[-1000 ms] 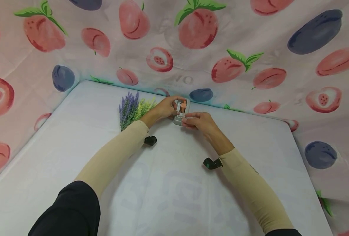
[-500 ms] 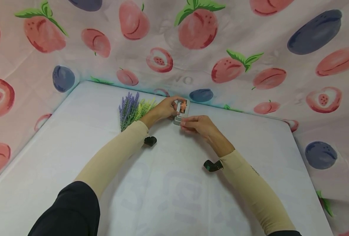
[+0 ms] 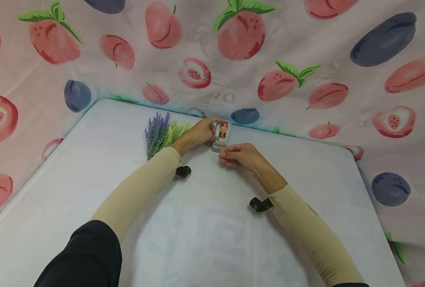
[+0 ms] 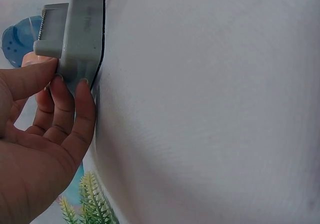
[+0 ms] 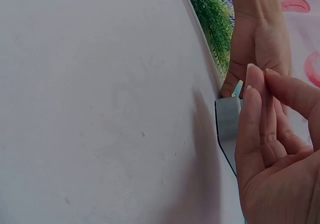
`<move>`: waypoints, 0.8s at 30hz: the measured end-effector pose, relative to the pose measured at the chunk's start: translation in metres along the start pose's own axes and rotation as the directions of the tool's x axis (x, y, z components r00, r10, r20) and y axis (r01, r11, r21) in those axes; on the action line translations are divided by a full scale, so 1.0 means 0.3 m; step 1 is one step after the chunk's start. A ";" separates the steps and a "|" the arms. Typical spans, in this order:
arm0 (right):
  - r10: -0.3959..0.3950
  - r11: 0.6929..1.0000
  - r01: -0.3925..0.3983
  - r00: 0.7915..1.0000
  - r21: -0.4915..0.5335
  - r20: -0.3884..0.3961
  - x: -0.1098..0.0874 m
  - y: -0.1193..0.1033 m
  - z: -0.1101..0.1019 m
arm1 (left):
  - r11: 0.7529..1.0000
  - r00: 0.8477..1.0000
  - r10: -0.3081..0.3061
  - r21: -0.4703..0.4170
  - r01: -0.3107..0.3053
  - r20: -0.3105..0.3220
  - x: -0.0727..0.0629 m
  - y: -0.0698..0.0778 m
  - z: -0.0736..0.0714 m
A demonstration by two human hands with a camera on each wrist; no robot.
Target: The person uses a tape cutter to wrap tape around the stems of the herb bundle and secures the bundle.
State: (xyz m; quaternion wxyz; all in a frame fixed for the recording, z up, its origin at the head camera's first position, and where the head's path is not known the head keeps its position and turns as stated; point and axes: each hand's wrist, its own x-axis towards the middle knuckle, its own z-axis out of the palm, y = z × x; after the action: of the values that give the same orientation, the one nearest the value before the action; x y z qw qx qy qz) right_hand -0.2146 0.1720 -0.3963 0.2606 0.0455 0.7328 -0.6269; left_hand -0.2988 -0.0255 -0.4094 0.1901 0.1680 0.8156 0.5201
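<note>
- While the dispenser (image 4: 85, 38) sits close to the far edge of the table (image 3: 212, 239), the left hand (image 4: 42, 154) grips its left side, thumb and fingers clamped on it.
- Right hand (image 3: 242, 154): thumb and fingertips together, just off the dispenser's near end; cannot tell what, if anything, is between them.
- Flowers (image 3: 156, 135) lie left of the left hand, towards the far left corner.
- Cloth (image 3: 201, 24) rises right behind the far edge; wide tabletop runs to the right edge.

It looks like a makeshift booth, though home or studio I can't tell: creased fruit-print cloth (image 3: 201, 40) hangs beyond the fingers (image 3: 230, 154) and to either side, a white table (image 3: 198, 239) spreads beneath them, and flowers (image 3: 157, 137) lie to their left.
</note>
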 end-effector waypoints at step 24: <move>0.006 1.000 -0.006 0.999 -0.015 0.053 -0.019 0.040 0.015 | 1.000 1.000 0.008 -0.026 -0.008 0.005 0.007 -0.009 0.000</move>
State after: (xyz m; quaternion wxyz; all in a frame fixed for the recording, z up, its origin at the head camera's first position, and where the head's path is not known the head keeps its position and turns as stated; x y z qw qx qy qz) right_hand -0.2035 0.1719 -0.4047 0.2820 0.0292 0.7301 -0.6218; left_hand -0.3009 -0.0255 -0.4123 0.1924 0.1701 0.8076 0.5310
